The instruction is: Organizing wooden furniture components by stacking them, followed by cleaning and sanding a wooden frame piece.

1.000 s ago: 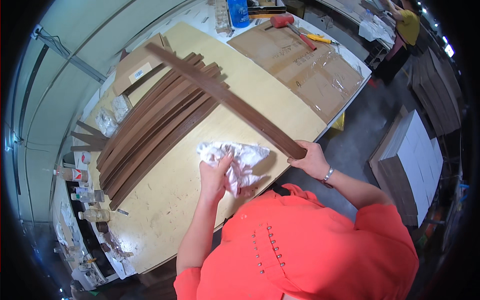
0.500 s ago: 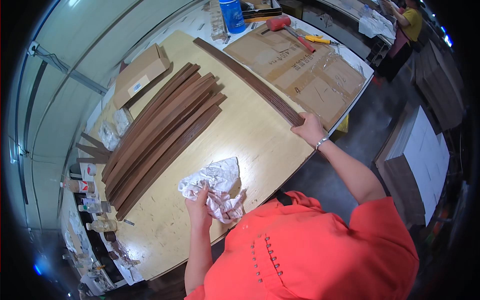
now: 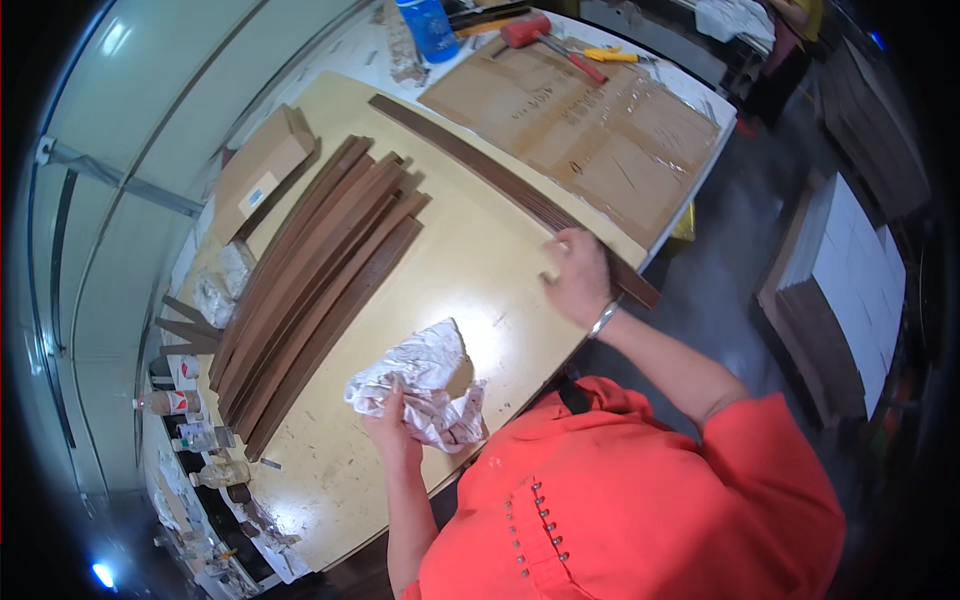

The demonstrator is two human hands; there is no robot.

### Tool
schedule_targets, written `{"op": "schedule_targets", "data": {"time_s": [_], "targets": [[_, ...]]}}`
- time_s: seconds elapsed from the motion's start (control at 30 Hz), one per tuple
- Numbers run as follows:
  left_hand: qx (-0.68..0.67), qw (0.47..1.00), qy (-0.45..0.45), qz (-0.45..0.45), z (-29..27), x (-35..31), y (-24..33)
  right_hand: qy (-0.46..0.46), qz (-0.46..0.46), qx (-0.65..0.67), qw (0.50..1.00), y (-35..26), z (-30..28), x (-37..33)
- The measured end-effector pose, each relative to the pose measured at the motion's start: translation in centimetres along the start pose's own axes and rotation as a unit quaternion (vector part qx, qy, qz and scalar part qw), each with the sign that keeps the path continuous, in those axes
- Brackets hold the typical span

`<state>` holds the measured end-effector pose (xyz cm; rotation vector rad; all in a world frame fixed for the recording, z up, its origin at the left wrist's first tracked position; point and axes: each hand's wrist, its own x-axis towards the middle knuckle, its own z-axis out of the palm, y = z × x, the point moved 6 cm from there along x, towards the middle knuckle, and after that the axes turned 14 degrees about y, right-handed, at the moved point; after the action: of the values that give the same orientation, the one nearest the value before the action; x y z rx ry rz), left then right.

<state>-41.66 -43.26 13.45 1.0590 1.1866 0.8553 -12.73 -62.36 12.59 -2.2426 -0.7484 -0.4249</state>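
Observation:
A crumpled white cloth (image 3: 415, 375) is bunched in my left hand (image 3: 393, 425), whose fingers close round it just above the tabletop. My right hand (image 3: 582, 275) hovers beside a long dark brown wooden strip (image 3: 480, 165), its thumb and fingers apart and slightly blurred, with nothing between them. That strip lies along the table's right side, and its near end sticks out past the edge. On the left, several similar brown strips (image 3: 320, 290) lie side by side in a loose stack.
Flattened cardboard (image 3: 590, 140) covers the far right, bearing a red mallet (image 3: 525, 32) and a yellow-handled tool (image 3: 608, 55). A blue bottle (image 3: 428, 30) stands beyond. A cardboard box (image 3: 262, 170) and small bottles (image 3: 220, 474) line the left. Stacked panels (image 3: 835, 300) stand right; another person (image 3: 785, 70) is behind.
My right hand has let go of the single strip's near end and drawn left, toward me. The strip now rests on the table. My left hand still holds the cloth; the view has shifted slightly.

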Motion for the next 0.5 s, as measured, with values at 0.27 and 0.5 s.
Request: {"op": "schedule_targets", "data": {"time_s": [0.27, 0.5], "targets": [[-0.010, 0.993, 0.059, 0.099, -2.8, -0.5, 3.3, -0.104, -0.164, 0.175, 0.965, -7.1, 2.7, -9.0], [-0.001, 0.979, 0.165, 0.120, -10.0, -1.1, 3.5, -0.157, -0.207, 0.192, 0.946, -8.1, 3.7, -10.9]]}}
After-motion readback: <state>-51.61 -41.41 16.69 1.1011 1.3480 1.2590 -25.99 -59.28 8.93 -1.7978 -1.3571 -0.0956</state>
